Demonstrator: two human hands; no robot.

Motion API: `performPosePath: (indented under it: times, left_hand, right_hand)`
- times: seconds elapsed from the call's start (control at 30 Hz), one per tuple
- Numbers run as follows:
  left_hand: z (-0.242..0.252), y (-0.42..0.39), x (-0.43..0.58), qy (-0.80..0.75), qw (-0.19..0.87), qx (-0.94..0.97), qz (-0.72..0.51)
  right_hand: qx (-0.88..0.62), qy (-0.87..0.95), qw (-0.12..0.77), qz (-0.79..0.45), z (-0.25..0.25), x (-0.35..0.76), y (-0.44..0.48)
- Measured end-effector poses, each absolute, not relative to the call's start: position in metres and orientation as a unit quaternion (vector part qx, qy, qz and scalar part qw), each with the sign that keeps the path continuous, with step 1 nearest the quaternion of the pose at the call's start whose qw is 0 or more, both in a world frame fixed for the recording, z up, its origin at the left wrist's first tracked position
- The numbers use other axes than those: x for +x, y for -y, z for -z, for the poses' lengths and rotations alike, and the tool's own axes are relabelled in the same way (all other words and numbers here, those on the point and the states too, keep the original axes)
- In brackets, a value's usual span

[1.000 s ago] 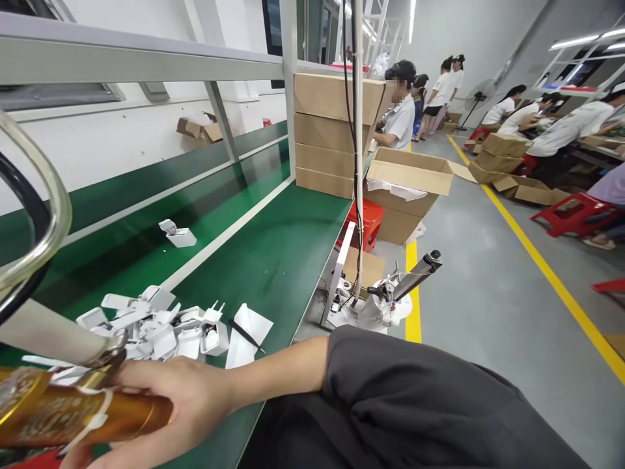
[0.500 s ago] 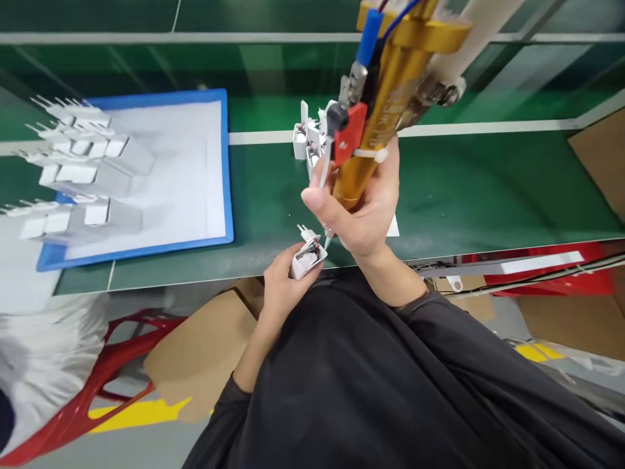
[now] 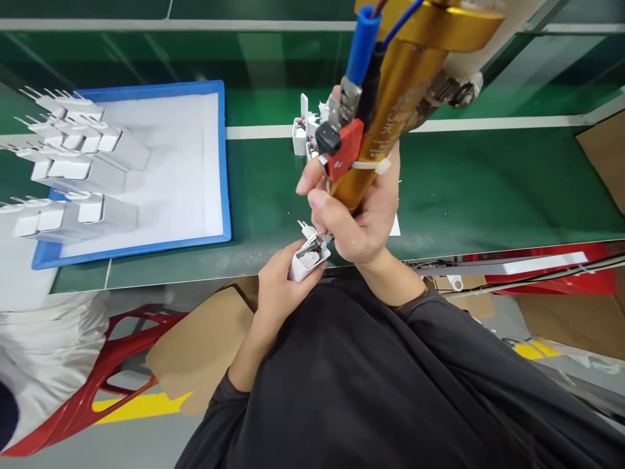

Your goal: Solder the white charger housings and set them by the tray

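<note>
My left hand (image 3: pixel 276 286) is closed round a small white plug housing (image 3: pixel 306 257), open side up, with metal prongs and wires showing. My right hand (image 3: pixel 359 212) grips a gold pen-shaped tool (image 3: pixel 390 111) with a red trigger block and a blue tube at its top. The tool's tip sits at the open top of the housing, just over the near edge of the green bench (image 3: pixel 488 189). A small pile of white plug parts (image 3: pixel 306 130) lies on the bench behind my right hand.
A blue-rimmed white tray (image 3: pixel 222 163) at the left carries rows of white plug housings (image 3: pixel 73 163), prongs pointing left. Below the bench are a red plastic stool (image 3: pixel 97 384) and brown cardboard (image 3: pixel 200 352). A red rail (image 3: pixel 537 270) runs along the bench's right underside.
A second ago my view faced down the line with my hand resting on the tool. Since half a second ago the tool has dropped slightly, bringing its tip onto the housing; my left hand stays put.
</note>
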State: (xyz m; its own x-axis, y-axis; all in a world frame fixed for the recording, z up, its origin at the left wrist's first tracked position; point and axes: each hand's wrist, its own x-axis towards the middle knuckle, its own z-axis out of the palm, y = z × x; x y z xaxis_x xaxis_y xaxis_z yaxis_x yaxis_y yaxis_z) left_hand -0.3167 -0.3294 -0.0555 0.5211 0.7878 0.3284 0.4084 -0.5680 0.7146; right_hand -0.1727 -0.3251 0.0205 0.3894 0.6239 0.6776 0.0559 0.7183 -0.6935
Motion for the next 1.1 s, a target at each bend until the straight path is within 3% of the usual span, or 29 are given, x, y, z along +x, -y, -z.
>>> performPosePath:
  times: [0.4, 0.63, 0.93, 1.1]
  left_hand:
    - [0.053, 0.33, -0.316, -0.374, 0.319, 0.818, -0.299]
    - [0.069, 0.326, -0.317, -0.378, 0.361, 0.802, -0.288]
    - [0.085, 0.335, -0.295, -0.346, 0.414, 0.764, -0.354]
    - [0.08, 0.339, -0.286, -0.348, 0.445, 0.731, -0.383]
  right_hand:
    - [-0.356, 0.53, 0.754, -0.155, -0.019, -0.171, 0.325]
    - [-0.496, 0.511, 0.676, -0.191, -0.024, -0.17, 0.337]
    - [-0.475, 0.509, 0.703, -0.144, -0.031, -0.188, 0.332]
    - [-0.382, 0.52, 0.751, -0.141, -0.027, -0.19, 0.326]
